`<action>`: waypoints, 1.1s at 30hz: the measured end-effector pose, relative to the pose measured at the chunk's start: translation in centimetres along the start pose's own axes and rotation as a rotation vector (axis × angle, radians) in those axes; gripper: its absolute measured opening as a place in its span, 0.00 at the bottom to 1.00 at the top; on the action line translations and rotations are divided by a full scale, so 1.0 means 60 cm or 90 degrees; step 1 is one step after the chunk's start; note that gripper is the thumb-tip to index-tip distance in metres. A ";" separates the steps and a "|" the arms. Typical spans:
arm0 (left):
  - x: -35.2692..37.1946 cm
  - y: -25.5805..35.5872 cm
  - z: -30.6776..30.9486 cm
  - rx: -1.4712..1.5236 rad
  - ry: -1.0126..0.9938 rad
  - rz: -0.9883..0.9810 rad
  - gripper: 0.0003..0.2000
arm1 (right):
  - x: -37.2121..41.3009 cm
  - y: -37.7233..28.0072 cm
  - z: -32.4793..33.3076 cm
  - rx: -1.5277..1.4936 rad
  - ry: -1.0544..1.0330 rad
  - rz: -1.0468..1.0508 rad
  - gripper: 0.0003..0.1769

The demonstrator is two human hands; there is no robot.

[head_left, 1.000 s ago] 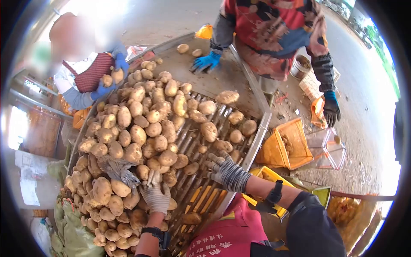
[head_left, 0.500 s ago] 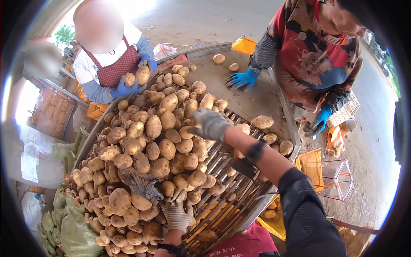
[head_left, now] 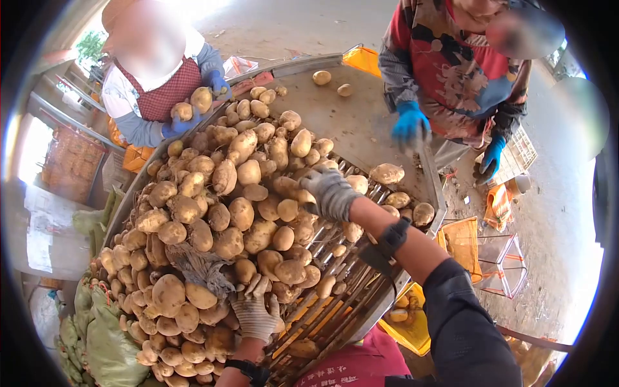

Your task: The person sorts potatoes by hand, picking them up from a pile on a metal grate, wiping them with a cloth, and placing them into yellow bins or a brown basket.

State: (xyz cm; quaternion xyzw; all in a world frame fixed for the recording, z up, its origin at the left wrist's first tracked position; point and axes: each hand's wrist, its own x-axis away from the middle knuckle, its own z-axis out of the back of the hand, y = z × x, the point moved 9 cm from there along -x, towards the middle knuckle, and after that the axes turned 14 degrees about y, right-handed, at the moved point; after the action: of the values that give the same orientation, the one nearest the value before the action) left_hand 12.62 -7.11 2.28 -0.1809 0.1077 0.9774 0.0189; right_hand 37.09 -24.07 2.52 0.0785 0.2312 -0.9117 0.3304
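Observation:
A large heap of potatoes (head_left: pixel 242 213) covers the left and middle of the sorting table. My right hand (head_left: pixel 330 193), in a grey glove, reaches over the right side of the heap. Its fingers and thumb are apart, against a brown potato (head_left: pixel 284 186); no firm grip shows. Lower down, my left hand (head_left: pixel 255 314), in a striped pale glove, lies on the near edge of the heap with fingers spread. Just above it a crumpled grey cloth (head_left: pixel 205 267) rests on the potatoes.
Slatted bars (head_left: pixel 322 300) slope beside the heap, with yellow crates (head_left: pixel 412 326) below. Across the table, one person's blue gloves (head_left: pixel 219 85) hold two potatoes. Another person's blue glove (head_left: pixel 409 124) is at the right rim. Green sacks (head_left: pixel 113 342) stand lower left.
My right hand has moved slightly right and down, its fingers more curled. The far right person's glove has lifted off the tabletop toward the rim. The whole view has shifted a little.

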 end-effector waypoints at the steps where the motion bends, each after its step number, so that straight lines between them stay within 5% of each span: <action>1: 0.006 -0.005 -0.009 -0.010 -0.055 0.012 0.27 | 0.030 -0.008 -0.007 0.000 0.000 -0.002 0.28; 3: 0.011 -0.004 -0.009 -0.026 -0.030 -0.008 0.28 | 0.086 -0.030 0.009 0.070 0.130 0.039 0.39; 6: 0.014 -0.003 -0.007 -0.037 -0.019 -0.016 0.30 | 0.137 -0.016 0.024 0.127 0.137 -0.009 0.44; 11: 0.014 -0.007 -0.006 -0.014 0.011 0.007 0.35 | 0.152 0.072 0.030 0.147 -0.047 -0.197 0.32; 13: 0.013 -0.008 -0.006 -0.021 -0.002 0.011 0.35 | 0.129 0.068 0.075 0.030 0.170 -0.210 0.27; 17: 0.007 -0.005 -0.003 -0.040 -0.038 0.043 0.36 | 0.070 0.015 0.074 -0.027 0.251 -0.086 0.21; 19: 0.008 -0.005 -0.005 -0.046 -0.039 0.038 0.36 | 0.054 -0.023 0.048 0.160 0.210 0.112 0.20; 20: 0.008 -0.005 -0.005 -0.051 -0.036 0.034 0.36 | 0.052 -0.024 0.051 0.161 0.207 0.107 0.20; 22: 0.006 -0.003 -0.006 -0.050 -0.036 0.017 0.36 | 0.056 -0.007 0.027 0.223 -0.130 -0.033 0.18; 26: 0.009 -0.008 -0.007 -0.049 -0.036 0.022 0.37 | 0.111 0.022 0.040 0.272 -0.084 -0.103 0.16; 27: 0.010 -0.007 -0.007 -0.046 -0.022 0.010 0.37 | 0.129 0.028 0.041 0.237 0.026 -0.065 0.28; 33: 0.008 -0.001 -0.009 -0.019 -0.015 -0.019 0.38 | 0.182 0.027 0.072 0.026 0.096 -0.206 0.38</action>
State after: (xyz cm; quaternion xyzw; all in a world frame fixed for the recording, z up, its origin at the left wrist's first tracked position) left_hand 12.35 -7.17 1.58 -0.1709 0.0903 0.9806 0.0320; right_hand 29.76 -33.38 2.52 0.1154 0.2463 -0.9490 0.1596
